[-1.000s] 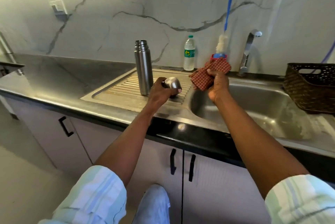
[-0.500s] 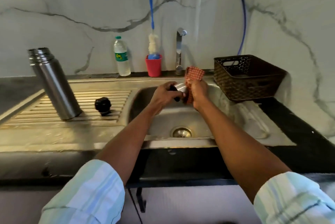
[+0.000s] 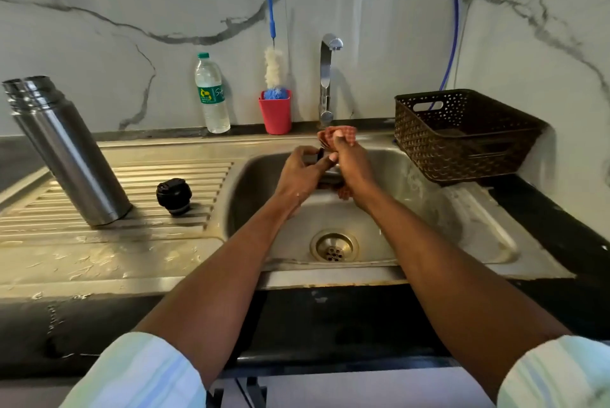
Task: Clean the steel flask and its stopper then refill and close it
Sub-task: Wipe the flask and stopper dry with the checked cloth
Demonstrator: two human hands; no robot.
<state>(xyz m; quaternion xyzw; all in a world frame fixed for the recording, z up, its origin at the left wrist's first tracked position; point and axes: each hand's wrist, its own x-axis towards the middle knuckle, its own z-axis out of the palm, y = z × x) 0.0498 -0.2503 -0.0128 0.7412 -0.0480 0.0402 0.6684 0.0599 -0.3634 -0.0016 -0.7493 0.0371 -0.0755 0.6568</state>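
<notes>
The steel flask [image 3: 71, 156] stands uncapped on the ribbed drainboard [image 3: 138, 183], left of the sink. Its black stopper [image 3: 174, 195] lies just to its right. Over the sink basin [image 3: 389, 229], my left hand [image 3: 302, 175] grips the flask's steel cap [image 3: 319, 155], which is mostly hidden between my hands. My right hand [image 3: 351, 165] holds a red checked cloth [image 3: 341, 134] and presses it against the cap.
At the back wall stand a plastic water bottle [image 3: 212, 94], a red cup [image 3: 275, 112] holding a blue-handled bottle brush [image 3: 274, 67], and the tap [image 3: 327, 77]. A brown plastic basket [image 3: 462, 133] sits right of the sink. The drain [image 3: 334, 246] lies below my hands.
My left hand lifted the steel cap off the drainboard and carried it over the sink. My right hand brought the cloth against it. My view swung right.
</notes>
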